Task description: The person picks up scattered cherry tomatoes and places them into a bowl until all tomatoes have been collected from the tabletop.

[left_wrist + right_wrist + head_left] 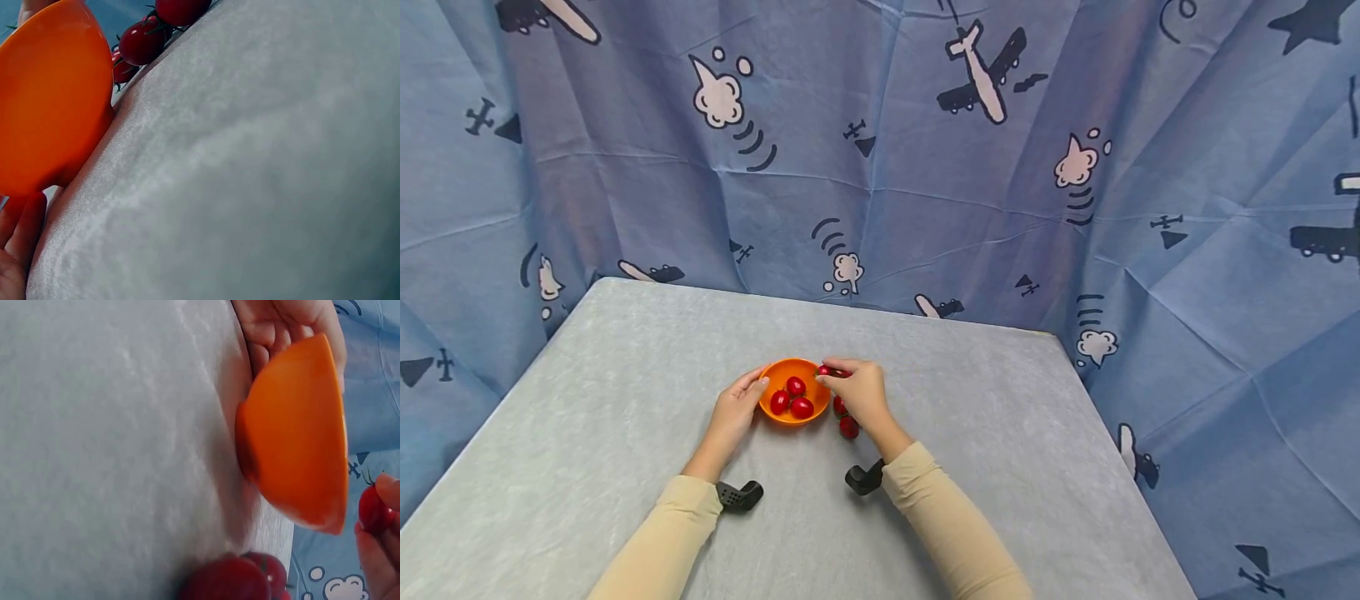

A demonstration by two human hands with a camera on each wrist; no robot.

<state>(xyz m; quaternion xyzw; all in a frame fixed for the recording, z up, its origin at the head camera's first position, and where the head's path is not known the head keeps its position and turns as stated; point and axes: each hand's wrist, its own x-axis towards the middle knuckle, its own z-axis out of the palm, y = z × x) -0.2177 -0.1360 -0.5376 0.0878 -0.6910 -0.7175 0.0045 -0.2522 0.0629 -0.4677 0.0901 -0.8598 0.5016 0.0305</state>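
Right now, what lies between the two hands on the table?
The orange bowl, holding three tomatoes; the left hand touches its rim, the right hand pinches a tomato above it. Head view.

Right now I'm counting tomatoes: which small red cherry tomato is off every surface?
The small red cherry tomato pinched in the right hand at the orange bowl's rim; the others lie inside the bowl or on the table.
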